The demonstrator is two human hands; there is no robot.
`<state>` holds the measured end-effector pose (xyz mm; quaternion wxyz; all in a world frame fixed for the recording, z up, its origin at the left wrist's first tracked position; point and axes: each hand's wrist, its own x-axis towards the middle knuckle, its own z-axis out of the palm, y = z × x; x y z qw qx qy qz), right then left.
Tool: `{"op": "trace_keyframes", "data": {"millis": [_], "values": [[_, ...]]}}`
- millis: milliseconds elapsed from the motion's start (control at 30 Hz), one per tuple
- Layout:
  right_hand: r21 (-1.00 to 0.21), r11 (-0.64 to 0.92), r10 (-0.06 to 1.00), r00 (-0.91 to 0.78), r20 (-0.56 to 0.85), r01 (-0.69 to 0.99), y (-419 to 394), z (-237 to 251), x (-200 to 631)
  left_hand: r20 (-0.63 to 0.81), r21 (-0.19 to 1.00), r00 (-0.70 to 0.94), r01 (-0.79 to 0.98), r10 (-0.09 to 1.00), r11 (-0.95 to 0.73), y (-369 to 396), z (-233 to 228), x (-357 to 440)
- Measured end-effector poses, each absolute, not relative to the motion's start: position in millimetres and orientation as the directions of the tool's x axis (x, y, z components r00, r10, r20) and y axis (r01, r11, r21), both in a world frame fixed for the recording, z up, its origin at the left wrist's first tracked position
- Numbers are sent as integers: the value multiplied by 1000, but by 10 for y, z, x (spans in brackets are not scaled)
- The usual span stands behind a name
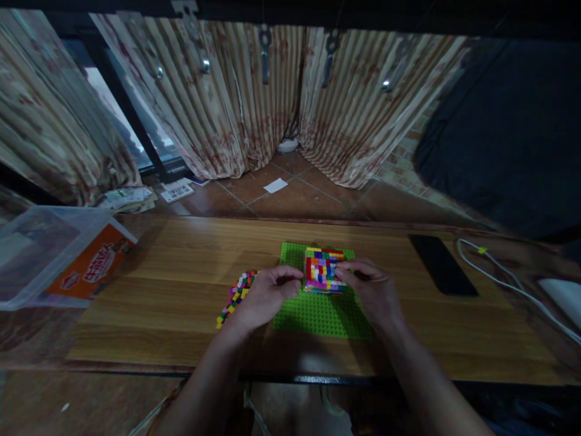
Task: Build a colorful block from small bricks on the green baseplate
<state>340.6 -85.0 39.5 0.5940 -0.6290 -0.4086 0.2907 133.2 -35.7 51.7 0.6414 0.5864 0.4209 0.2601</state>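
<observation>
A block built of small multicoloured bricks (321, 268) stands on a green studded baseplate (318, 315) in the middle of a wooden table (181, 303). My left hand (265, 297) touches the block's left side with its fingertips. On the block's right side, my right hand (372, 290) pinches its upper right edge. A flat strip of mixed coloured bricks (236, 293) lies on the table just left of my left hand, partly hidden by it.
A clear plastic box (40, 254) with an orange packet stands at the table's left end. A black phone (442, 265) lies to the right, with a white cable (503, 281) beyond. Curtains, papers and tiled floor lie behind the table.
</observation>
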Motion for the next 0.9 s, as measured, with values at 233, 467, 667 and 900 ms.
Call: {"op": "trace_keyframes", "data": {"millis": [233,467,667,900], "values": [[-994,-18,846,531,41,105,-885,370,3412,-202,978,516,151,832,144,-357,512,1321],[-998,-13,836,549,22,60,-885,323,3424,-179,980,508,171,843,105,-361,515,1312],[-997,-23,853,522,16,67,-887,299,3448,-173,978,500,187,848,90,-360,511,1307],[-998,-29,839,545,7,57,-860,299,3409,-166,977,506,203,846,71,-365,532,1317]]}}
